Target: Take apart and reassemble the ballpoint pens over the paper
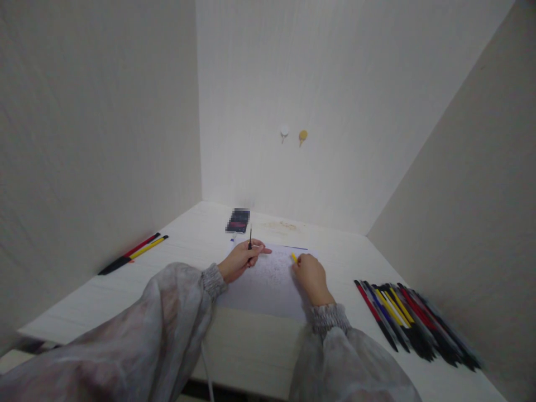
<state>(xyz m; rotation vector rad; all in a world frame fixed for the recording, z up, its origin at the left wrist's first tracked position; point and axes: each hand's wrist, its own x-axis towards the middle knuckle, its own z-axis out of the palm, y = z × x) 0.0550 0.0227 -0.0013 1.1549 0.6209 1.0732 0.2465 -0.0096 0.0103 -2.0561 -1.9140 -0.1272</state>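
Note:
A white sheet of paper with faint scribbles lies on the pale table in front of me. My left hand rests on the paper's left edge, fingers curled around a thin black pen part that points upward. My right hand is on the paper's right side, closed around a yellow pen whose tip touches the sheet. Both arms wear loose grey-white sleeves.
A row of several red, blue, yellow and black pens lies at the right. Red and yellow pens with black ends lie at the left by the wall. A small dark blurred object sits behind the paper. Walls enclose three sides.

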